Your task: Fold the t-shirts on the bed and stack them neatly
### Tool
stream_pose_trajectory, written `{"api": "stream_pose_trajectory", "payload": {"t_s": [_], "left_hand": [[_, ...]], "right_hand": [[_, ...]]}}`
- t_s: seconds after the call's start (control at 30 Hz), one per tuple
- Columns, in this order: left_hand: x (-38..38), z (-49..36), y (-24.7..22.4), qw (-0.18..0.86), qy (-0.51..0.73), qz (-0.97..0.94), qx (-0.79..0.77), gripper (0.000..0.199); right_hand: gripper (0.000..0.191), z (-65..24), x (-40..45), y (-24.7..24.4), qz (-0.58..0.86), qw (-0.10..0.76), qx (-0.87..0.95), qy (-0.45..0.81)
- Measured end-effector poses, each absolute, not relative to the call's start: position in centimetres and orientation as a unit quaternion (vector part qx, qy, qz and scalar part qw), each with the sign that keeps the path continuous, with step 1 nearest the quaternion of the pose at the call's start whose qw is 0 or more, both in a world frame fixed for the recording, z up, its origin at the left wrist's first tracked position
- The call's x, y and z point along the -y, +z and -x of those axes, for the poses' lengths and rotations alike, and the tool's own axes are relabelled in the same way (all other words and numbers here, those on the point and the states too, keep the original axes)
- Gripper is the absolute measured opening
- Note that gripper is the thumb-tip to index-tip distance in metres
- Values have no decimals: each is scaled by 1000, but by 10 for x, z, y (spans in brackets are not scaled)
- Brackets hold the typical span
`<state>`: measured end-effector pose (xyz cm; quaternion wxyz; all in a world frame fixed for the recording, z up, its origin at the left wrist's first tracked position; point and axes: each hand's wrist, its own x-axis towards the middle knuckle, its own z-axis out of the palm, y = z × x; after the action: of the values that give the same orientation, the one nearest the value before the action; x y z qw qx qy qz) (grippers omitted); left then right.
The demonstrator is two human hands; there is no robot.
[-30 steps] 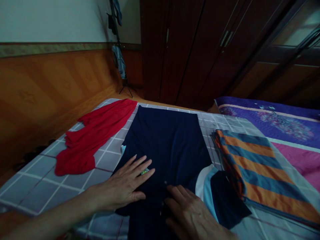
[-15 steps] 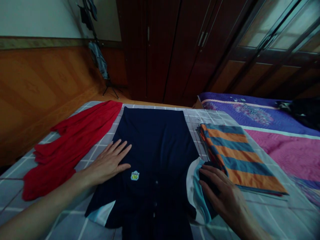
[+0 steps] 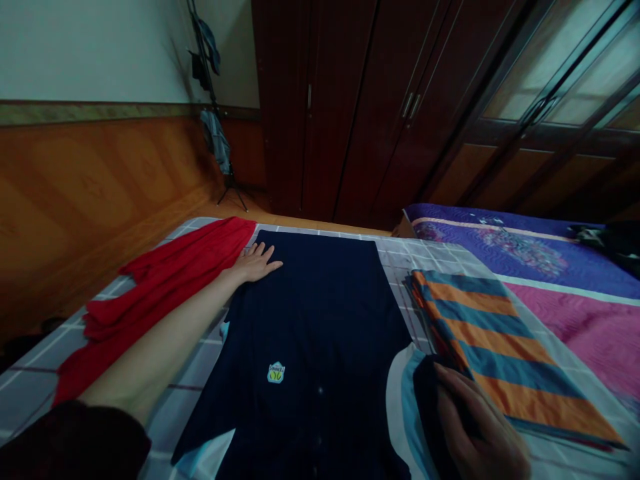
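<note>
A navy polo shirt [image 3: 320, 300] lies spread on the checked cloth, its buttons toward me. A small tennis badge [image 3: 276, 373] sits on its chest, and white and light blue panels mark both sleeves. My left hand [image 3: 257, 263] rests with fingers spread on the shirt's far left edge, holding nothing. At the near right, my right hand [image 3: 477, 420] has its fingers closed on the edge of the shirt's sleeve [image 3: 425, 400]; the fingertips are partly hidden. A red garment [image 3: 165, 300] lies left of the shirt, partly behind my left forearm.
Folded orange and teal striped fabric [image 3: 505, 347] lies close to my right hand. Beyond it is a bed with a purple and pink cover [image 3: 550, 293]. A dark wardrobe [image 3: 340, 120] stands at the back, with a coat stand [image 3: 230, 180] to its left.
My left hand has slid away from me, from beside the badge to the far left edge of the shirt. My right hand has closed on the sleeve edge and shifted right and nearer.
</note>
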<state>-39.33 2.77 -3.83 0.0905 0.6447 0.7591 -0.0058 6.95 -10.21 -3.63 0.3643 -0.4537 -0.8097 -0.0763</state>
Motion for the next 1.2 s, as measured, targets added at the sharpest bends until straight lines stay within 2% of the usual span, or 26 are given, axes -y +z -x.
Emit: {"api": "stream_pose_trajectory", "payload": {"t_s": [0.13,0.27,0.43,0.53,0.63,0.83,1.0,1.2], "left_hand": [[-50,405,-45,79,11,-635,-768,78],[-56,404,-52,41,53,-627,-776,73],[-51,402,-57,-40,125,-639,-758,68],[-52,406,-61,-52,145,-664,-731,67],[-58,413,-66,-55,177,-641,-745,67],[-67,427,-72,-69,219,-588,-776,54],[-70,429,-72,-67,216,-600,-767,48],[-68,426,-71,-54,192,-614,-763,52]], "right_hand": [[28,-70,85,-16,428,349,832,-57],[28,-43,26,17,461,329,824,0],[39,20,-71,27,529,166,832,33],[43,58,-114,11,514,132,847,26],[49,79,-148,-9,555,130,822,9],[48,67,-209,-32,680,146,718,-17],[33,54,-242,-46,686,163,709,2],[36,48,-263,-58,700,183,690,1]]}}
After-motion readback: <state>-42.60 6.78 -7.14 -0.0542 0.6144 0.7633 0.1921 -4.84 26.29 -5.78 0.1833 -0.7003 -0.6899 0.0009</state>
